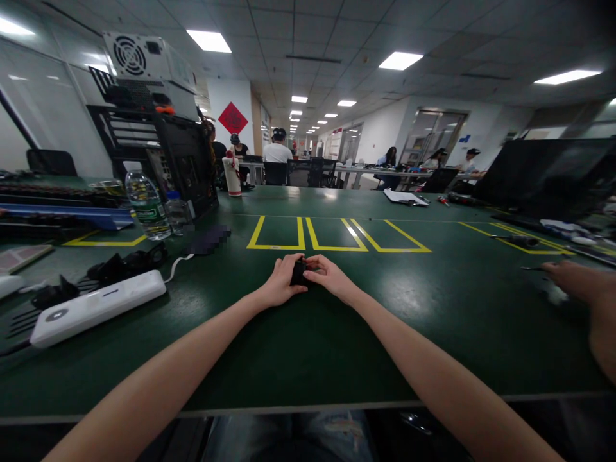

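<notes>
Both of my hands meet over the green tabletop (289,346), in front of the yellow tape outlines. Between them is a small black object (298,273), partly covered by fingers, so its kind does not show. My left hand (282,282) curls around its left side, thumb at the near edge. From the right, my right hand (330,276) closes on it with thumb and fingertips. The object is on the table or just above it; I cannot tell which.
Left stand a water bottle (147,202), a black computer case (185,154) and a white power strip (101,308). Yellow tape outlines (276,247) mark the table beyond my hands. Another person's hand (577,282) holds a thin tool at the right. A clipboard (404,197) lies farther back.
</notes>
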Demonstrator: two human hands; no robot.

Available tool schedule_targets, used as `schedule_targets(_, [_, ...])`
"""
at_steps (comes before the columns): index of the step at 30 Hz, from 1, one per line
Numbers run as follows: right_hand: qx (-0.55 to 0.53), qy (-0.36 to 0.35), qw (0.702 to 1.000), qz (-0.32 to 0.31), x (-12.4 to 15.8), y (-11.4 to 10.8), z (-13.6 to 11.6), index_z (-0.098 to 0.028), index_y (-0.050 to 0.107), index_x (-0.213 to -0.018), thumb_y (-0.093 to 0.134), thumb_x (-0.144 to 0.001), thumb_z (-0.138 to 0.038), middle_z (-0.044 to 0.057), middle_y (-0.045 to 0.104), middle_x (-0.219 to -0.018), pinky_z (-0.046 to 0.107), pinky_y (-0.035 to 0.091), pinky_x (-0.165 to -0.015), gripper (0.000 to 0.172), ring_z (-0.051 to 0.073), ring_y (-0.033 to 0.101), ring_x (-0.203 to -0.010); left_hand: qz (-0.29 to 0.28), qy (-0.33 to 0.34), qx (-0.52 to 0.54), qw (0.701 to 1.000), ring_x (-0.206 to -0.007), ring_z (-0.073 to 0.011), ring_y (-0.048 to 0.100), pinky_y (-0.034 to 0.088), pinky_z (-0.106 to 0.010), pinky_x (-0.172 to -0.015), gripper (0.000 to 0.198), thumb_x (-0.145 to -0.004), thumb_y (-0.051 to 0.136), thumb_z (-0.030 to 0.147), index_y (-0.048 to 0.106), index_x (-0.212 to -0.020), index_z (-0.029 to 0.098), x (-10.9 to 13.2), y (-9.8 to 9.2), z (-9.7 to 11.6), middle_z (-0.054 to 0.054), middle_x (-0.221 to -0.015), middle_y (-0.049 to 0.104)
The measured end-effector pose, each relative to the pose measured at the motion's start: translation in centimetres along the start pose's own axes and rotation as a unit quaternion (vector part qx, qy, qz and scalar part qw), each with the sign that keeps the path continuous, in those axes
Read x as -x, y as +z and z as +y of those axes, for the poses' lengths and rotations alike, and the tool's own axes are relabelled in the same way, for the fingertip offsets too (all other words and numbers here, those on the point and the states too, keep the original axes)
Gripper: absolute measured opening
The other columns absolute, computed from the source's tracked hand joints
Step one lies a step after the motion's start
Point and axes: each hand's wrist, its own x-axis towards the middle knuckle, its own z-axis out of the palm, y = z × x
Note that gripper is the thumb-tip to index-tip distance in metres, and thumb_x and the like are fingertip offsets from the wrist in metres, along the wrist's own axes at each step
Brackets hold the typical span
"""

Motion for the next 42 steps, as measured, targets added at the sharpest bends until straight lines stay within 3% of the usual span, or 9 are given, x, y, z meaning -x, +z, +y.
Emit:
schedule_targets(7, [-0.006,-0.052,0.999,-0.013,-0.05,0.00,0.13,-0.019,0.047,-0.091,0.066,-0.060,-0.021,0.002,0.052,-0.096,0.035,0.041,-0.082,0.036,0.016,0.052,-0.090,0.007,0.006,-0.005,1.000,-0.104,-0.0268,0.038,0.031,-0.043,-0.088,0.065,-0.066,0.062,0.026,0.027,-0.121,0.018,-0.24,0.20,-0.36,-0.010,-0.116,0.039])
schedule_targets(14, [-0.030,-0.060,0.998,0.012,-0.24,0.15,-0.08,-0.017,0.049,-0.082,0.060,-0.067,-0.026,0.001,0.053,-0.089,0.032,0.041,-0.082,0.021,0.013,0.053,-0.085,0.014,0.045,-0.029,0.998,-0.103,-0.0250,0.038,0.032,-0.039,-0.087,0.064,-0.067,0.062,0.025,0.026,-0.120,0.018,-0.22,0.22,-0.32,-0.009,-0.118,0.037])
schedule_targets(20, [-0.014,-0.002,1.000,0.003,-0.26,0.04,-0.04,-0.017,0.047,-0.092,0.060,-0.068,-0.028,0.004,0.052,-0.096,0.036,0.043,-0.081,0.030,0.015,0.055,-0.085,0.011,0.030,-0.037,0.999,-0.101,-0.0254,0.039,0.032,-0.040,-0.086,0.066,-0.067,0.062,0.025,0.025,-0.121,0.018,-0.17,0.21,-0.25,-0.009,-0.118,0.036])
schedule_targets(27, [0.003,-0.045,0.998,-0.036,0.24,-0.26,-0.48,-0.019,0.047,-0.089,0.063,-0.063,-0.023,0.002,0.051,-0.097,0.036,0.043,-0.082,0.031,0.016,0.051,-0.095,0.003,0.019,-0.027,0.999,-0.102,-0.0264,0.039,0.032,-0.042,-0.086,0.064,-0.068,0.061,0.025,0.026,-0.121,0.020,-0.22,0.05,-0.03,-0.009,-0.118,0.036])
schedule_targets(33, [0.028,-0.048,0.998,-0.005,0.23,-0.20,-0.67,-0.019,0.048,-0.084,0.057,-0.070,-0.031,0.002,0.052,-0.092,0.035,0.043,-0.079,0.021,0.015,0.052,-0.088,0.002,0.027,-0.027,0.999,-0.098,-0.0247,0.040,0.035,-0.040,-0.083,0.064,-0.068,0.061,0.025,0.026,-0.121,0.020,-0.09,-0.06,-0.01,-0.008,-0.118,0.036])
schedule_targets(42, [0.009,-0.039,0.999,-0.015,-0.18,0.02,-0.17,-0.019,0.046,-0.093,0.059,-0.068,-0.024,0.003,0.050,-0.098,0.037,0.042,-0.083,0.028,0.016,0.053,-0.090,0.006,0.026,-0.034,0.999,-0.101,-0.0264,0.040,0.032,-0.043,-0.086,0.064,-0.068,0.060,0.026,0.026,-0.121,0.020,-0.15,0.05,0.09,-0.009,-0.118,0.037])
